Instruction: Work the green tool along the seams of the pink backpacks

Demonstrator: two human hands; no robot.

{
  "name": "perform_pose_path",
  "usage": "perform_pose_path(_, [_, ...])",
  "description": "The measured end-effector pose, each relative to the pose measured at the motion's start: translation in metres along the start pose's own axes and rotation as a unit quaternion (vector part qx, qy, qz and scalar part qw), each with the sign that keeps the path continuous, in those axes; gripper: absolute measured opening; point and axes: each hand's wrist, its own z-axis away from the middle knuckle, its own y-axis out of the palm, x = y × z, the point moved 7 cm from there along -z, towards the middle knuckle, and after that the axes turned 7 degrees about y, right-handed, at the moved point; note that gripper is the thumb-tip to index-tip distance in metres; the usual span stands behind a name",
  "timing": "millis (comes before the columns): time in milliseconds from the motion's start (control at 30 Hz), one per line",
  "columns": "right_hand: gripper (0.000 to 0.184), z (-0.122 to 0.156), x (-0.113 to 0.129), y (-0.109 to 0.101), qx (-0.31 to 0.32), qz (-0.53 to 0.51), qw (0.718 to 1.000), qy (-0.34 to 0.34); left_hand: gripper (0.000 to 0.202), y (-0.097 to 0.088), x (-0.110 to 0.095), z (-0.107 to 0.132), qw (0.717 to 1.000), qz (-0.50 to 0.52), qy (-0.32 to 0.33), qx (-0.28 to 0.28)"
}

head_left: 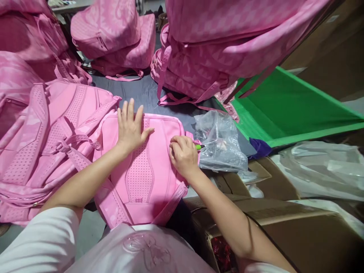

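Observation:
A pink backpack [148, 178] lies back-panel up on the table in front of me. My left hand [131, 127] rests flat on its upper part, fingers stretched out. At the backpack's right edge my right hand [183, 155] is closed around a small tool with a green tip [200, 146]. The tool's tip points toward a crumpled clear plastic bag [220, 146] just to the right.
Several more pink backpacks are piled at the left [48, 136], the back [113, 34] and the upper right [216, 49]. A green fabric sheet [287, 106] lies at the right. Cardboard boxes [298, 227] and clear plastic [327, 167] fill the lower right.

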Motion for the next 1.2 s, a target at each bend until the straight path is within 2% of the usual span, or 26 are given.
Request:
perform_pose_path(100, [0.013, 0.001, 0.001, -0.001, -0.019, 0.037, 0.998, -0.048, 0.072, 0.001, 0.005, -0.005, 0.998, -0.040, -0.018, 0.044])
perform_pose_path(233, [0.017, -0.019, 0.002, 0.005, -0.046, 0.061, 0.993, -0.086, 0.071, -0.002, 0.000, -0.003, 0.998, -0.053, -0.004, 0.024])
perform_pose_path(300, [0.020, -0.041, -0.001, 0.014, -0.038, 0.051, 0.997, -0.053, 0.070, -0.003, 0.000, -0.002, 0.999, -0.051, 0.003, 0.014])
perform_pose_path(400, [0.022, -0.075, -0.005, 0.023, 0.006, 0.003, 1.000, 0.013, 0.065, -0.002, 0.008, -0.002, 0.999, -0.037, 0.003, 0.018])
perform_pose_path(467, [0.018, -0.086, -0.008, 0.009, -0.008, -0.039, 0.998, 0.047, 0.064, -0.003, 0.011, -0.001, 1.000, -0.018, -0.004, 0.019])
perform_pose_path(500, [0.015, -0.085, -0.013, -0.007, -0.048, -0.079, 0.993, 0.076, 0.064, -0.007, 0.008, 0.001, 1.000, -0.004, -0.005, 0.009])
perform_pose_path(533, [0.010, -0.080, -0.020, -0.028, -0.099, -0.141, 0.978, 0.118, 0.064, -0.012, 0.002, 0.004, 1.000, 0.015, 0.000, -0.010])
perform_pose_path(567, [0.006, -0.070, -0.029, -0.047, -0.144, -0.228, 0.948, 0.170, 0.063, -0.019, -0.009, 0.008, 0.998, 0.043, 0.015, -0.033])
perform_pose_path(633, [0.013, -0.043, -0.039, -0.070, -0.174, -0.430, 0.844, 0.270, 0.057, -0.032, -0.044, 0.020, 0.986, 0.141, 0.076, -0.045])
perform_pose_path(700, [0.021, -0.017, -0.028, -0.072, -0.119, -0.580, 0.734, 0.332, 0.051, -0.036, -0.086, 0.035, 0.955, 0.267, 0.130, 0.010])
perform_pose_path(733, [0.021, -0.004, -0.019, -0.070, -0.093, -0.625, 0.692, 0.349, 0.046, -0.034, -0.106, 0.042, 0.934, 0.323, 0.140, 0.056])
perform_pose_path(767, [0.020, 0.008, -0.010, -0.067, -0.084, -0.650, 0.663, 0.361, 0.040, -0.031, -0.122, 0.050, 0.912, 0.371, 0.138, 0.107])
perform_pose_path(800, [0.017, 0.021, -0.004, -0.066, -0.094, -0.657, 0.650, 0.369, 0.036, -0.026, -0.135, 0.058, 0.892, 0.407, 0.123, 0.154])
perform_pose_path(833, [0.015, 0.032, -0.001, -0.065, -0.110, -0.652, 0.655, 0.367, 0.034, -0.021, -0.143, 0.064, 0.877, 0.429, 0.106, 0.188])
perform_pose_path(867, [0.014, 0.041, 0.001, -0.064, -0.117, -0.635, 0.678, 0.352, 0.033, -0.018, -0.147, 0.070, 0.869, 0.438, 0.095, 0.211])
perform_pose_path(900, [0.015, 0.048, 0.003, -0.063, -0.105, -0.606, 0.716, 0.330, 0.034, -0.016, -0.148, 0.074, 0.868, 0.433, 0.096, 0.225])
perform_pose_path(967, [0.019, 0.062, 0.001, -0.058, -0.033, -0.520, 0.804, 0.287, 0.033, -0.016, -0.145, 0.076, 0.879, 0.391, 0.140, 0.237])
perform_pose_path(1000, [0.020, 0.069, -0.004, -0.054, 0.003, -0.479, 0.830, 0.285, 0.034, -0.019, -0.142, 0.073, 0.889, 0.356, 0.174, 0.230])
perform_pose_path(1033, [0.022, 0.078, -0.013, -0.050, 0.021, -0.456, 0.836, 0.304, 0.036, -0.022, -0.136, 0.068, 0.901, 0.314, 0.209, 0.212])
perform_pose_path(1067, [0.025, 0.087, -0.024, -0.049, 0.013, -0.453, 0.825, 0.339, 0.038, -0.024, -0.130, 0.061, 0.915, 0.266, 0.238, 0.187])
perform_pose_path(1133, [0.029, 0.100, -0.041, -0.050, -0.046, -0.483, 0.773, 0.409, 0.041, -0.025, -0.118, 0.041, 0.937, 0.155, 0.281, 0.135])
perform_pose_path(1200, [0.029, 0.102, -0.044, -0.047, -0.096, -0.509, 0.732, 0.443, 0.041, -0.015, -0.114, 0.023, 0.933, 0.060, 0.330, 0.134])
